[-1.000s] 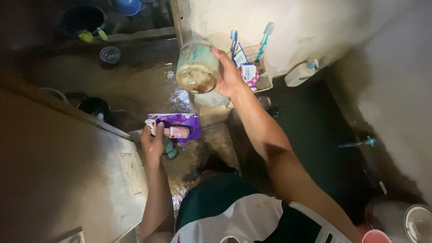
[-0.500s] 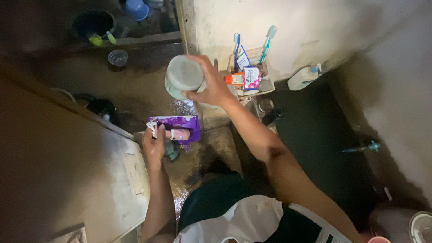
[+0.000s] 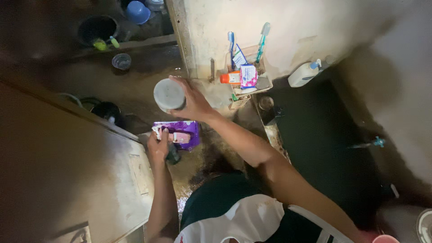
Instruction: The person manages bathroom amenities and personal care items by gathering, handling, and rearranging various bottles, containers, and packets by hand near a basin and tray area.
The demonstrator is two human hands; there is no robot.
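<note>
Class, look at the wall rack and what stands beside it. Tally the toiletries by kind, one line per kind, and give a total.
Toothbrushes: 2, one blue and one pale teal
Orange-capped tube: 1
Pink and white carton: 1
White pump bottle: 1
Total: 5

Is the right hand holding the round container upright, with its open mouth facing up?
No. The right hand holds the container with its flat closed base toward the camera.
</note>
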